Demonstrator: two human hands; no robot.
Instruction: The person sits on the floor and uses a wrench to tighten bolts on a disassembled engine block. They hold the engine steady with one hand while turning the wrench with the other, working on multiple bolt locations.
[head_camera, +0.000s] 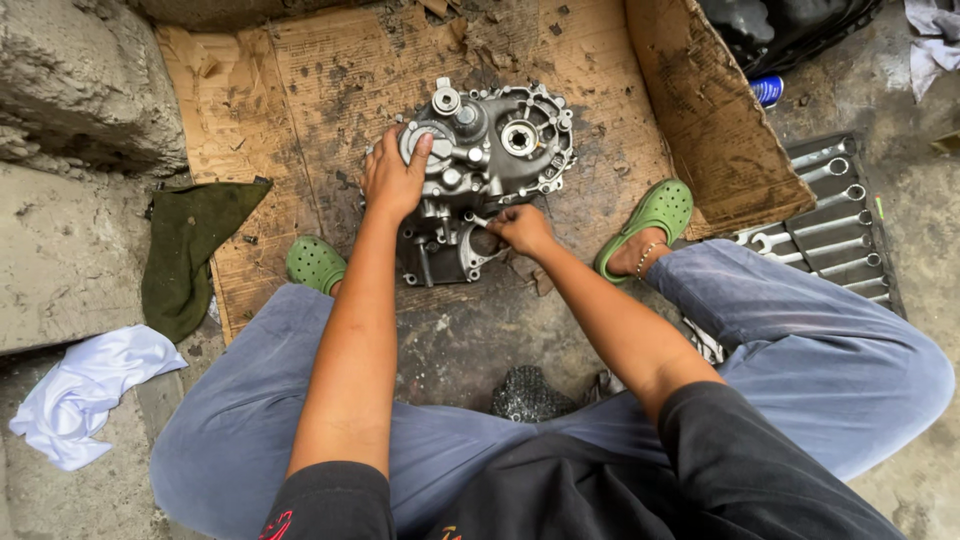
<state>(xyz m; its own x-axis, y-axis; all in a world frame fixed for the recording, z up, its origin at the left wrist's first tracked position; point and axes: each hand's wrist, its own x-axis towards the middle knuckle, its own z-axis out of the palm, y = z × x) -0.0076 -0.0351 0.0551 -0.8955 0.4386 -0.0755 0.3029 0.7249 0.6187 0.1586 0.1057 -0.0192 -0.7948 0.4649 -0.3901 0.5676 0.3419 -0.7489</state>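
Note:
A grey cast-metal gearbox housing (510, 150) lies on greasy cardboard (310, 80) between my feet. My left hand (395, 178) rests flat on its left side, thumb and fingers over a round metal part. My right hand (520, 228) is closed around a small wrench (478, 220) at the housing's lower edge. The tool's head touches the casing near a bolt. I am squatting, knees wide, in blue trousers and green clogs (655, 215).
A roll of several wrenches (835, 230) lies open at the right. A dark green rag (190, 250) and a white cloth (85, 390) lie at the left by concrete blocks (70, 90). A cardboard flap (710, 110) stands at the right. A blue can (768, 90) lies beyond it.

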